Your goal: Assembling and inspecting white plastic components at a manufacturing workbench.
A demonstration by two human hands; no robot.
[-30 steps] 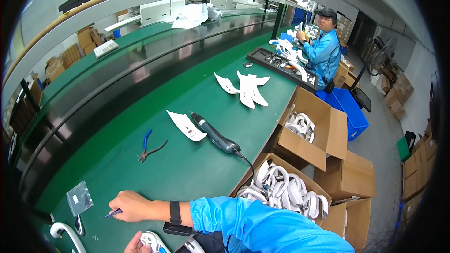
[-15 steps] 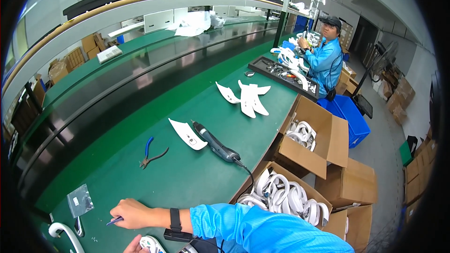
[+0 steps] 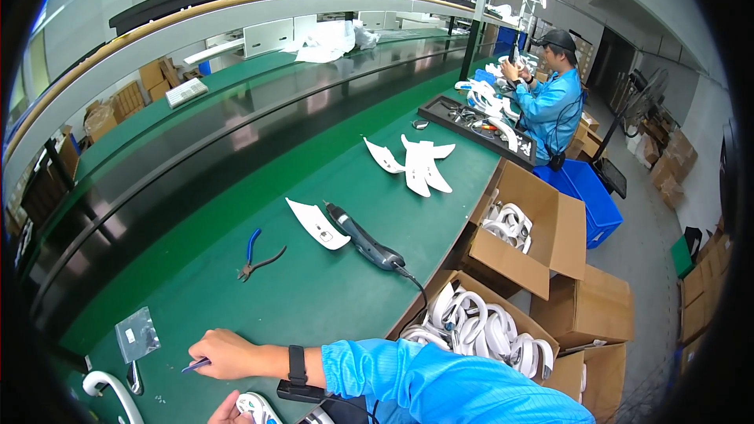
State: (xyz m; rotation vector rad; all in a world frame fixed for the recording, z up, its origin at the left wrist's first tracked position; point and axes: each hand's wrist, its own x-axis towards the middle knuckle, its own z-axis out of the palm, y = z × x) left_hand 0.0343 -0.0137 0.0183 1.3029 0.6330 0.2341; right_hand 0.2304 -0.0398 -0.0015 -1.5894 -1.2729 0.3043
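Right at the bottom edge, the left hand [image 3: 226, 411] has its fingers gripping a white part [image 3: 253, 405] that's partly cut off. Just past that, the right hand [image 3: 224, 355] has its fingers pinched around a slim purplish tool [image 3: 198, 364] over the green bench [image 3: 330, 298]. Further up: pliers [image 3: 249, 268], then a dark electric screwdriver [image 3: 369, 246] beside a white panel [image 3: 314, 221], more white panels [image 3: 418, 165], and way back, a co-worker [image 3: 554, 110] in blue.
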